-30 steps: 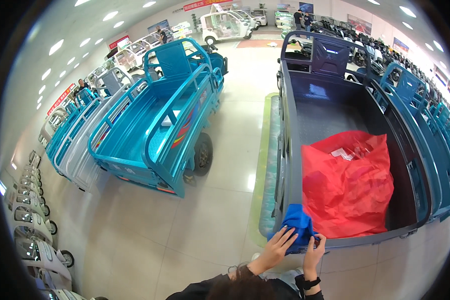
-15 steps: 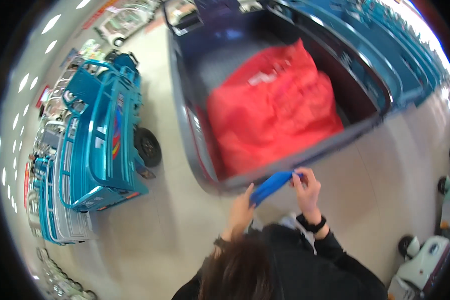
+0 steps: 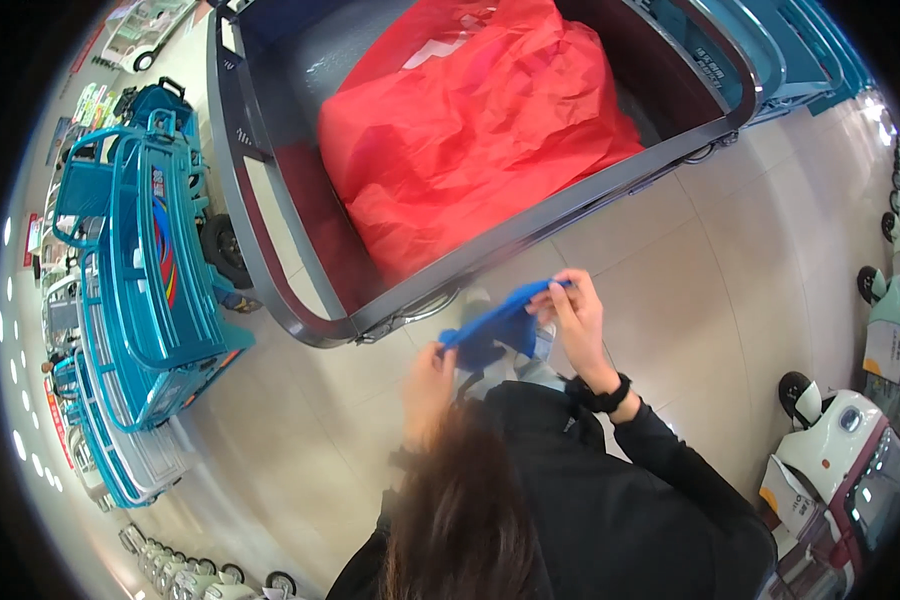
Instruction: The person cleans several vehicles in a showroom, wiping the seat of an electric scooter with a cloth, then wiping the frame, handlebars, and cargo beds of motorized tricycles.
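A blue cloth (image 3: 498,326) is stretched out between my two hands, in front of my body and just short of the cargo bed's near edge. My left hand (image 3: 430,388) pinches its lower left end; the hair hanging over my wrist hides part of that hand. At the upper right end, the fingers of my right hand (image 3: 576,318) are closed on the cloth. Beyond them, a large crumpled red fabric bag (image 3: 490,140) fills much of the grey cargo bed (image 3: 530,222). A small white patch shows near the bag's top.
Teal cargo tricycles (image 3: 160,300) stand in a row at the left. More teal cargo beds (image 3: 710,50) sit beyond the grey one at the upper right. A white and maroon scooter (image 3: 838,440) stands at the lower right, near my right arm. Pale floor tiles (image 3: 660,240) surround me.
The blue cloth has gone from a narrow folded strip to a wider, hanging spread. Both hands still hold its ends. The view has shifted, so the cargo bed appears further left and higher.
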{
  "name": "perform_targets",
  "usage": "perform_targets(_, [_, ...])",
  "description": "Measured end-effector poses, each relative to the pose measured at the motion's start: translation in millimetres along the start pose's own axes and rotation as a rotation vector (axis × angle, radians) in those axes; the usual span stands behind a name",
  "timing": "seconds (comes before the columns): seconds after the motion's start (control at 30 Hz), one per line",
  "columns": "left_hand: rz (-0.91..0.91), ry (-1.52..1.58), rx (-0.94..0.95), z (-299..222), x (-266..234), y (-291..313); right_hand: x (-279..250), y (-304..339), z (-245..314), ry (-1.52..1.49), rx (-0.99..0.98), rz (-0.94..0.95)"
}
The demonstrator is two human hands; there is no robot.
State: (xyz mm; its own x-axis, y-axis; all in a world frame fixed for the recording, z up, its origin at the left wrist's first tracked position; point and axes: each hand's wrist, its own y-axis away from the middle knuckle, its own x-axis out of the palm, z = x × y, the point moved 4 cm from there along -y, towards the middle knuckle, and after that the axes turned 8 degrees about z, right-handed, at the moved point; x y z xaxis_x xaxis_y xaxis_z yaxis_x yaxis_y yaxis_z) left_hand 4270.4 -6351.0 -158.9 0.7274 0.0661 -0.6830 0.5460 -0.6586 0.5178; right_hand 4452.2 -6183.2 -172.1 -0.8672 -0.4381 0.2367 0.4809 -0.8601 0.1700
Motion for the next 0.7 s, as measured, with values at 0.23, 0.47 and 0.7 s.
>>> perform_targets(0.23, [-0.551,-0.306,0.162,-26,-48,-88,95,-96,9,0.571,-0.053,0.147])
perform_targets(0.47, [-0.413,-0.038,0.502,-31,6,-148,126,-109,-74,1.271,-0.751,0.409])
perform_targets(0.7, [-0.416,-0.029,0.456,-28,4,-151,123,-110,-63,1.091,-0.750,0.462])
